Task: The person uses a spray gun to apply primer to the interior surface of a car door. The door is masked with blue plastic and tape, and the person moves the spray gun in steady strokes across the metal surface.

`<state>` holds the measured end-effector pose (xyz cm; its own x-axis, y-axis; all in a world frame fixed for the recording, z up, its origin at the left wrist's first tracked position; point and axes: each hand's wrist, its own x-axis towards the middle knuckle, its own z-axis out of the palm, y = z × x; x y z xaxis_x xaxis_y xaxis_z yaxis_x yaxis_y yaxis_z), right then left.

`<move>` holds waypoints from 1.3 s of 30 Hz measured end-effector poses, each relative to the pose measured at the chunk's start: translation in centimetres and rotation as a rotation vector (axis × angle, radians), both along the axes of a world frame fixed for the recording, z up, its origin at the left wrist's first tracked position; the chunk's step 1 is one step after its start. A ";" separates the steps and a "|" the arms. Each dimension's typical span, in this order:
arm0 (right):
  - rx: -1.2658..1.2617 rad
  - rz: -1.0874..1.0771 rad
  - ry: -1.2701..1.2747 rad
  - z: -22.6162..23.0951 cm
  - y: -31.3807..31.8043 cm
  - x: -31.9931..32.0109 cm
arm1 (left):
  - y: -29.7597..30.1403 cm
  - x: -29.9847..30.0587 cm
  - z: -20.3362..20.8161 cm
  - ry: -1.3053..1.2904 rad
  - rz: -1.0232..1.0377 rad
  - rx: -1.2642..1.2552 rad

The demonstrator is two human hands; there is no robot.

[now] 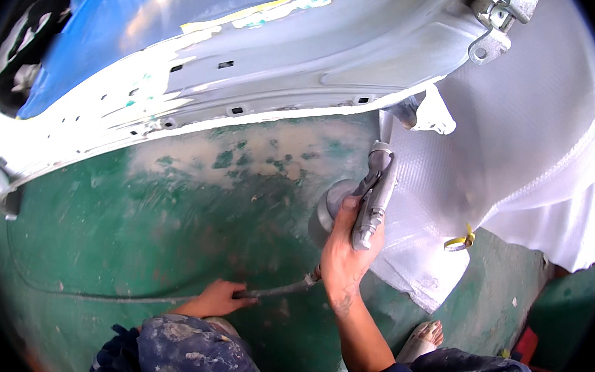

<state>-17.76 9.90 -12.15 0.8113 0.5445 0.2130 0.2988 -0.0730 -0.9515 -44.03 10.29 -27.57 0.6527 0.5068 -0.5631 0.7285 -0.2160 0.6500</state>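
My right hand (349, 242) is wrapped round a grey metal spray gun (378, 185), its nozzle end tilted up toward the car body panel's lower edge. A rounded grey cup (325, 213) sits at the gun's left side, partly hidden behind it. From beneath the right hand a grey air hose (279, 291) runs left, low across my front. My left hand (215, 298) is closed round that hose. Ahead stretches a whitish car body panel (263, 85) with several slots along its lower flange, apart from the gun.
Blue plastic film (106, 38) covers the far left, edged with yellow tape (237, 15). Translucent bubble-wrap-like sheeting (511, 133) hangs at the right and reaches the green floor (167, 239). A yellow tape roll (459, 242) lies against it. A metal hinge (495, 27) juts out top right.
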 end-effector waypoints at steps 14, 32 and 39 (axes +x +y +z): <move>-0.109 -0.247 -0.205 1.6 4.5 -1.4 | 3.6 -0.6 1.9 -0.256 0.057 -0.009; -0.212 -0.270 -0.319 2.7 5.0 0.4 | 1.2 1.8 1.2 -0.356 -0.005 -0.147; -0.235 -0.186 -0.243 2.9 4.0 0.2 | 0.5 1.7 1.3 -0.352 -0.035 -0.044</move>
